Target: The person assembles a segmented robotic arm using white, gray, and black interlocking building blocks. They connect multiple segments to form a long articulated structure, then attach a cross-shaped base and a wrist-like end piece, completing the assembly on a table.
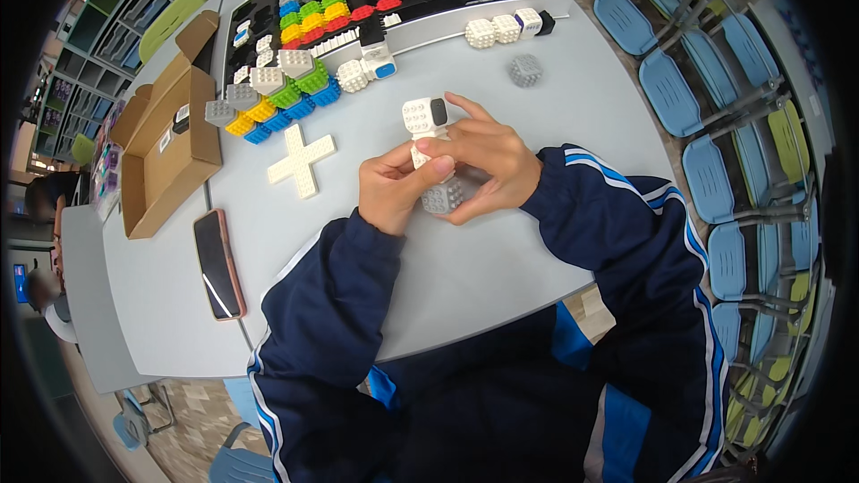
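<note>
Both hands meet over the table around a short stack of studded building blocks. At its far end is a white cube [418, 116] with a dark face on one side; at the near end, a grey block [440, 199]. A white piece between them is partly covered by fingers. My left hand [392, 186] grips the middle of the stack, thumb pressed on it. My right hand [494, 161] wraps the other side, its index finger raised and a fingertip under the grey block. Left of them lies a white cross-shaped plate [301, 161].
A loose grey block [525, 71] and joined white modules [503, 30] sit beyond my hands. Rows of coloured blocks [284, 94] stand before a black-lined kit tray [420, 0]. An open cardboard box [170, 152] and a phone [217, 264] are left. Blue chairs [671, 94] line the right.
</note>
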A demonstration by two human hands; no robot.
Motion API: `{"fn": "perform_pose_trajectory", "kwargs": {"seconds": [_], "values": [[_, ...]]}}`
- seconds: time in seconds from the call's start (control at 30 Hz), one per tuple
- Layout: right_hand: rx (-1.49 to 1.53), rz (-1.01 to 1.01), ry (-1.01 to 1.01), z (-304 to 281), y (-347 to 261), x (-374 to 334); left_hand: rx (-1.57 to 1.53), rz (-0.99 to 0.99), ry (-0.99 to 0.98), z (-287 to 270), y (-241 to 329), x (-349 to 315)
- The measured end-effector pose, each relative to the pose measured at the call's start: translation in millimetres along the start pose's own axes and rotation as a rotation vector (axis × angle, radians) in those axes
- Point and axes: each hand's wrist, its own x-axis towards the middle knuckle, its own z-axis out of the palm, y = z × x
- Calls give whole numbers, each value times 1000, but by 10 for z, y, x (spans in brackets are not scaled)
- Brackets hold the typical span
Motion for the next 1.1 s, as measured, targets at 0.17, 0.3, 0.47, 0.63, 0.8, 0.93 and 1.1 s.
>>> {"fn": "perform_pose_trajectory", "kwargs": {"seconds": [0.17,0.3,0.47,0.63,0.8,0.93,1.1], "values": [[71,100,-1,-11,8,8,-163,49,-92,-37,-58,21],[250,195,-43,-32,-56,-14,-262,-12,-147,-127,-34,57],[212,176,-182,-35,-72,42,-341,-23,-173,-148,-21,48],[80,174,-165,-23,-85,60,-357,-38,-110,-131,-23,59],[137,264,-31,-6,-66,64,-436,-93,-76,-153,-3,88],[-162,158,94,-121,85,168,-503,-101,-52,-249,-73,110],[-166,335,251,-236,623,580,-590,-56,52,-175,-32,107]]}}
